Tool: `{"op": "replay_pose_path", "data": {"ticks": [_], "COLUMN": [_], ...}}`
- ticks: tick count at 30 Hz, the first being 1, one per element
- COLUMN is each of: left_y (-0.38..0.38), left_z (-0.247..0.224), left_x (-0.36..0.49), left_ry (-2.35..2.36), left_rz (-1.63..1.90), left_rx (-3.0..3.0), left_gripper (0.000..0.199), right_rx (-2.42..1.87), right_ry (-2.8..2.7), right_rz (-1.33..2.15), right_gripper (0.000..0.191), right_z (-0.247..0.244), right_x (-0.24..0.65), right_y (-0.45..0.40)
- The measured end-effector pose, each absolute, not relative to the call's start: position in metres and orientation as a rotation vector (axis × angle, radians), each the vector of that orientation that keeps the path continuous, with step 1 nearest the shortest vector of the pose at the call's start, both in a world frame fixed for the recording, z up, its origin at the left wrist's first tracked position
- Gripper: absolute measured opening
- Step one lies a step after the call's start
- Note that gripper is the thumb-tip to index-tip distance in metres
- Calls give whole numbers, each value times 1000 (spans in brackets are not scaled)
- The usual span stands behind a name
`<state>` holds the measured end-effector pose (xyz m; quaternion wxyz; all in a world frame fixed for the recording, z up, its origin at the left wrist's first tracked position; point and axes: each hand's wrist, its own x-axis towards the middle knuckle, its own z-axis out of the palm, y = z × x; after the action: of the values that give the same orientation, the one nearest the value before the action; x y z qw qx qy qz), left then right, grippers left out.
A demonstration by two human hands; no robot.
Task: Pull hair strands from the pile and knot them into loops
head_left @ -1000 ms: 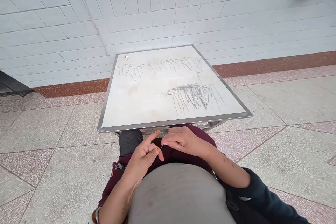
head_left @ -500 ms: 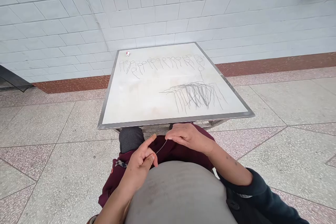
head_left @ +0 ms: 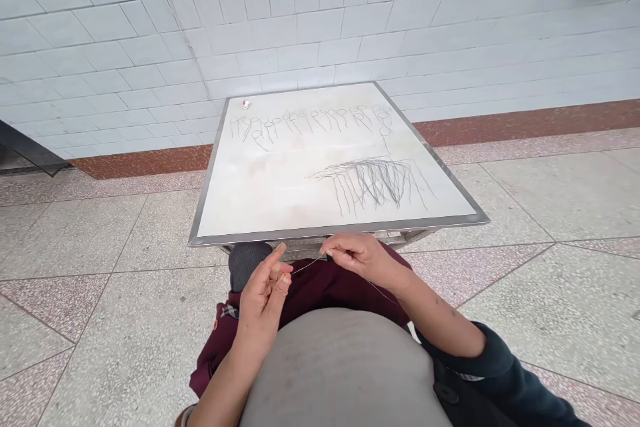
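Observation:
A thin wire (head_left: 307,265) stretches in a slight curve between my two hands, just in front of the table's near edge and above my lap. My left hand (head_left: 261,297) pinches one end of it between thumb and fingers; its index finger points forward and bears a tan wrap at the tip. Closed on the wire farther along is my right hand (head_left: 364,260), thumb against fingers. A loose length trails out below the right palm toward the wrist. On the white tabletop (head_left: 255,193), a pile of thin dark wires (head_left: 381,181) lies at the right front, apart from both hands.
Several wires with looped ends (head_left: 313,119) lie in a row across the back of the table. A small white-and-red object (head_left: 246,105) sits in the far left corner. A metal rim (head_left: 340,230) edges the table, and a tiled wall (head_left: 320,27) stands behind.
My left hand has turned and its fingertips have moved slightly up and left. My right fingers now pinch the wire more closely, and a trailing length shows below the right hand.

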<state>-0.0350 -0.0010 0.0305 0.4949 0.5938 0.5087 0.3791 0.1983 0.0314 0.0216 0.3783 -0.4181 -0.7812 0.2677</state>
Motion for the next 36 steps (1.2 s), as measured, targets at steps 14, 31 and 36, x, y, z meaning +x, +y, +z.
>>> {"op": "replay_pose_path", "data": {"ticks": [14, 31, 36], "left_y": [0, 27, 28], "left_z": [23, 58, 49], "left_x": [-30, -9, -4], "left_ry": [1378, 1294, 1304], "left_rz": [737, 743, 725], "left_rx": [1914, 2051, 2003], "left_gripper": [48, 49, 51], "right_rx": [-1116, -1145, -1167], "right_ry": [-1987, -1925, -1943], "right_rz": [753, 748, 733], "right_gripper": [18, 17, 18], "right_z": [19, 21, 20], "right_x": [193, 181, 182], "right_y": [32, 31, 28]}}
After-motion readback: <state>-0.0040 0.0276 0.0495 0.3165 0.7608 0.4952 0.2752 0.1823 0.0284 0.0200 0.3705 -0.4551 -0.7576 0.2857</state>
